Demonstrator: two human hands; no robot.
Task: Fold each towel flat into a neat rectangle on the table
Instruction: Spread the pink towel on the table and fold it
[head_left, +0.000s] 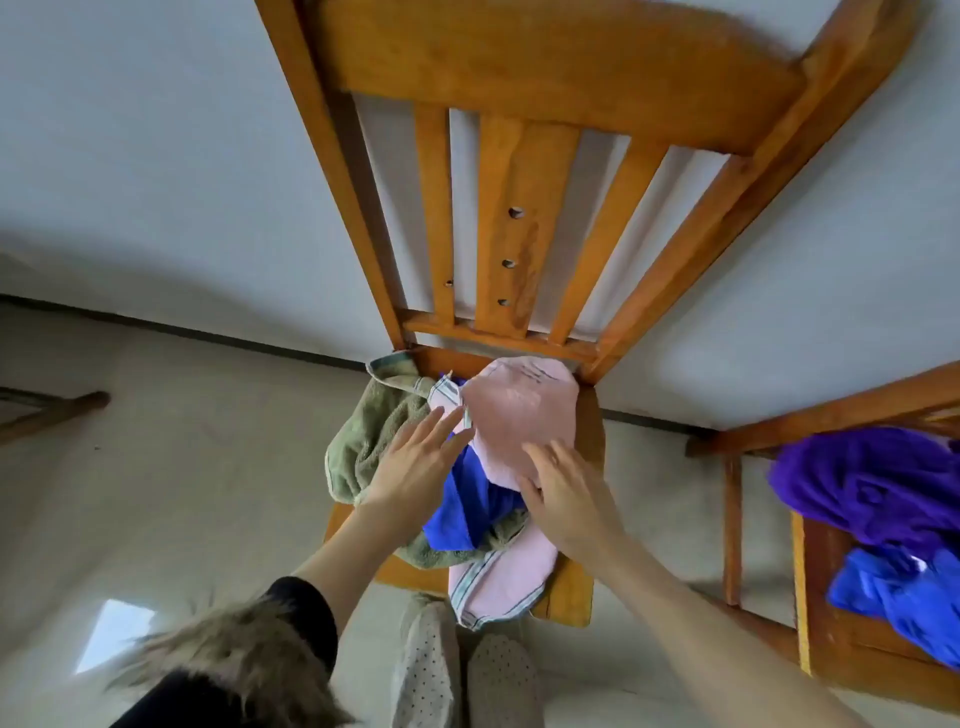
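left hand (415, 467) fingers straight, over pile | right hand (566, 493) fingers spread, pressing pink towel (519, 415) | on wooden chair (519, 208) seat: 1 pink, 1 blue towel (462, 509), 1 green towel (363, 441), all crumpled | right of chair: purple cloth (872, 483), blue cloth (904, 592) | progress: none folded, all left

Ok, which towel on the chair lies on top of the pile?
The pale pink towel; it covers the bright blue cloth and olive green terry towel.
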